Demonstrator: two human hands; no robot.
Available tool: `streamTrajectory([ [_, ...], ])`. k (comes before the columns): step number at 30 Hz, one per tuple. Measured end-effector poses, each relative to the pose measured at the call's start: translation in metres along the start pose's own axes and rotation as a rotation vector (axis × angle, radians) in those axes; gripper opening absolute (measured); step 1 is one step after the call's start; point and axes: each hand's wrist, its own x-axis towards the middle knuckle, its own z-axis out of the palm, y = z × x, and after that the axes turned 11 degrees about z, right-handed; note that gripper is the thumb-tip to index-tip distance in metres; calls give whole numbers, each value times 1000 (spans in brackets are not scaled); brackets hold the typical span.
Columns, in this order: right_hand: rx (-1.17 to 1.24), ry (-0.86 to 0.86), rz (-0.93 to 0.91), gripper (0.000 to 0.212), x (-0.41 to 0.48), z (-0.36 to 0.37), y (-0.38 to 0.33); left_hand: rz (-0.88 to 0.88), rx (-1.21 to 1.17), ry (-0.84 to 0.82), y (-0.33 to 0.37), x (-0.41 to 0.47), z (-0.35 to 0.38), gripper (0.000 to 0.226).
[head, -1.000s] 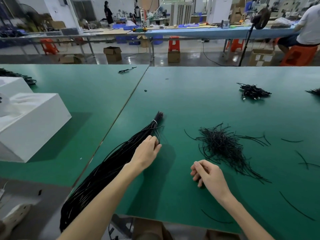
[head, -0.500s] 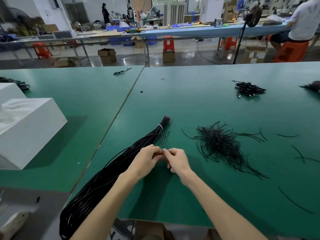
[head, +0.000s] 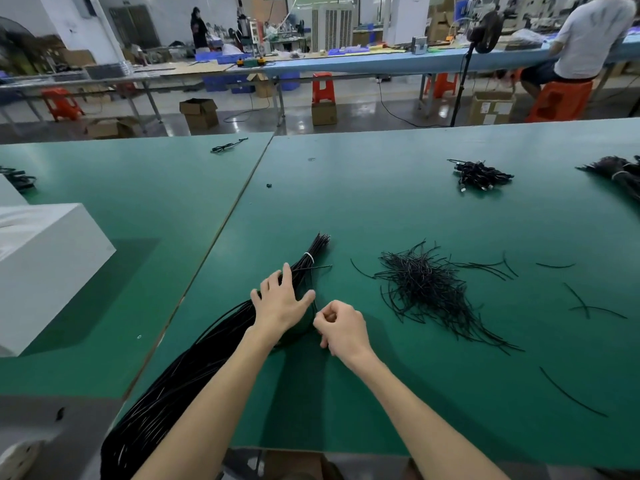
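Observation:
A long bundle of black wires (head: 194,368), tied with a white band near its far end, lies diagonally on the green table (head: 381,209) and hangs over the near edge. My left hand (head: 280,303) rests flat on the bundle with its fingers spread. My right hand (head: 341,329) is just right of it, fingers curled, and pinches a single thin black wire that comes out of the bundle. A loose heap of short black wire pieces (head: 429,289) lies to the right of my hands.
A white box (head: 45,268) stands on the left table. A small pile of black connector cables (head: 479,174) lies at the back right, another wire bundle (head: 620,174) at the right edge. Stray wire pieces (head: 571,396) are scattered right. A person sits at a far bench.
My right hand moved from the bare table over to the bundle beside my left hand. My left hand, curled on the wires before, now lies flat and spread on them.

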Motion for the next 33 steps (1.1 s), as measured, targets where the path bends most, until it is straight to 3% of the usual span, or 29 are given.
streamTrajectory([
  [4, -4, -5, -47, 16, -4, -2, 2, -41, 87, 41, 2, 6, 7, 72],
  [8, 121, -125, -52, 16, -9, -11, 0, -15, 186, 93, -3, 6, 6, 58],
  [13, 355, -240, -22, 17, -15, -28, 0, -26, 244, 109, -7, 16, 6, 66],
  [19, 534, -244, 36, 13, -19, -43, 8, -97, 230, 115, -32, 38, -7, 64],
  [23, 782, -170, 76, 17, -15, -66, 4, -110, 230, 91, -33, 35, -7, 64],
  [25, 782, -121, 36, 20, -10, -82, -4, -113, 222, 86, -26, 30, -9, 68],
  [28, 689, -53, -7, 18, -2, -94, -16, 94, 237, 217, -6, 19, -11, 72],
  [30, 734, 14, -12, 15, 6, -100, -22, 339, 49, 224, 9, 7, -15, 48],
  [31, 785, 50, -6, 14, 10, -105, -24, 392, -145, 138, 17, -3, -19, 36],
  [33, 869, 110, 6, 13, 17, -116, -25, 383, -461, -96, 29, -28, -27, 40],
])
